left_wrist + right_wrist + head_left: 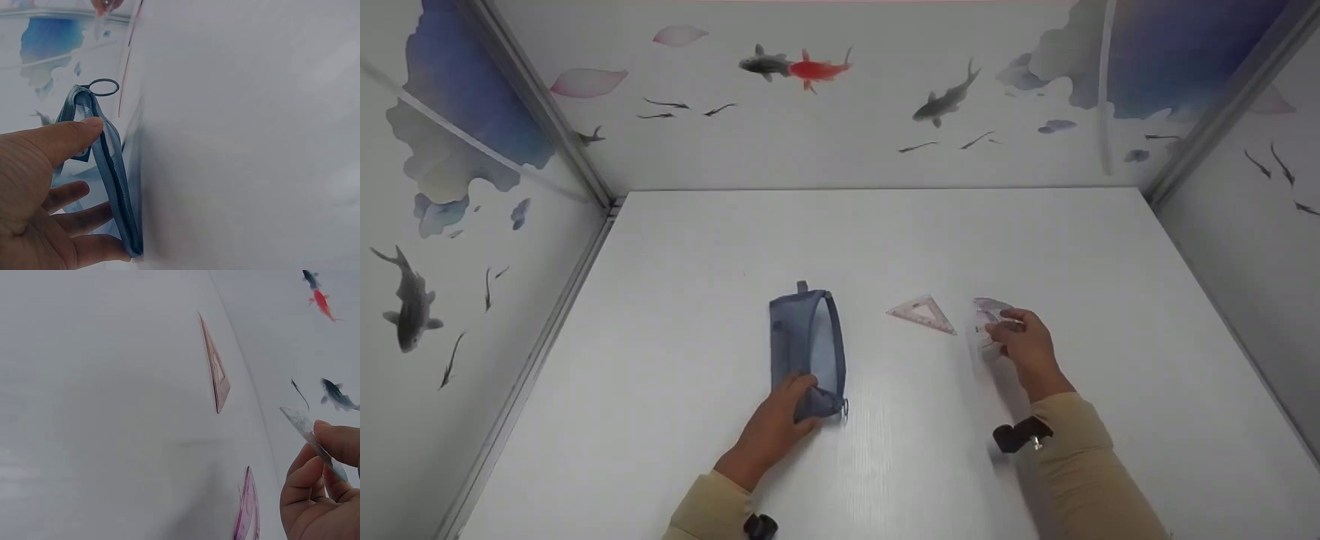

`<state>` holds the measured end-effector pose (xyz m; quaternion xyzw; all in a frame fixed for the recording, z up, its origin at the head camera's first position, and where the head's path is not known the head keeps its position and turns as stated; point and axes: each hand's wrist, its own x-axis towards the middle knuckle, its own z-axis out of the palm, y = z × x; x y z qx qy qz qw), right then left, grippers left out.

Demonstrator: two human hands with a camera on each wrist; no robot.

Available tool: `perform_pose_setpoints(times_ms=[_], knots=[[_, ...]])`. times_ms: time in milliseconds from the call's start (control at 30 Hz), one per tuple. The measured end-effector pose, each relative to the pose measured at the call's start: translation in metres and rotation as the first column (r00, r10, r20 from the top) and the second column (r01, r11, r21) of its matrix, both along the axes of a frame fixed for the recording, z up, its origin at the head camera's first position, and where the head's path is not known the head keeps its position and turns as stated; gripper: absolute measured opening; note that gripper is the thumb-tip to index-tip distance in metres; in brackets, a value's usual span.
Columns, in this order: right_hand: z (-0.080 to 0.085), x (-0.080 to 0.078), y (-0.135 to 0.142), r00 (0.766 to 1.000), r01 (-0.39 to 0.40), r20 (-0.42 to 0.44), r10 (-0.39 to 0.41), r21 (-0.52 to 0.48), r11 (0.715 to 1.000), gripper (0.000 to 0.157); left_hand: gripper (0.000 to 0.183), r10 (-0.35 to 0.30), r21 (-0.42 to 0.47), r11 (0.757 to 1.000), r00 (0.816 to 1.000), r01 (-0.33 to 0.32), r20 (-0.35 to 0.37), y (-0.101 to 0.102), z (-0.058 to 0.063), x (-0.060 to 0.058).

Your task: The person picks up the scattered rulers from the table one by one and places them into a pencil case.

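Observation:
A blue pencil case (791, 330) lies on the table with its long zipped side gaping and its pale lining showing. My left hand (772, 424) grips its near end, thumb over the zipper edge (115, 169) close to the pull ring (104, 87). To the right, my right hand (1027, 345) pinches a clear plastic ruler (315, 441) between thumb and fingers, raised over the table. A pinkish protractor (247, 506) lies below that hand and is partly covered by it in the head view. Between the case and the protractor rests a pink-tinted set square (934, 319).
The white table (697, 240) has walls on the left, right and back. Fish and lotus pictures decorate the back wall (870, 150). Dark wrist cameras (1020, 435) sit on both sleeves.

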<state>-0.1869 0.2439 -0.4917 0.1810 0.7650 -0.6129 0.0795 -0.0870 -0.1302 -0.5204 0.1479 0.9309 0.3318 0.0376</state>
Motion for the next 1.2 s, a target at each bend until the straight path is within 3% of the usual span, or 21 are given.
perform_pose_setpoints(times_ms=[500,800,1200], knots=[[0.000,-0.004,-0.038,0.998,-0.061,-0.017,0.062,0.022,0.998,0.044,0.055,0.026,0.019,0.999,0.999,-0.027,0.038,0.000,0.000,0.001],[0.001,-0.001,-0.058,0.993,-0.100,-0.059,0.100,-0.006,0.995,0.045,0.056,0.001,-0.001,1.000,1.000,-0.001,-0.026,0.000,-0.001,0.001],[-0.002,-0.002,-0.087,0.994,-0.095,-0.061,0.091,-0.051,0.994,0.038,0.055,0.002,0.002,1.000,1.000,-0.002,-0.022,0.000,0.000,0.000]])
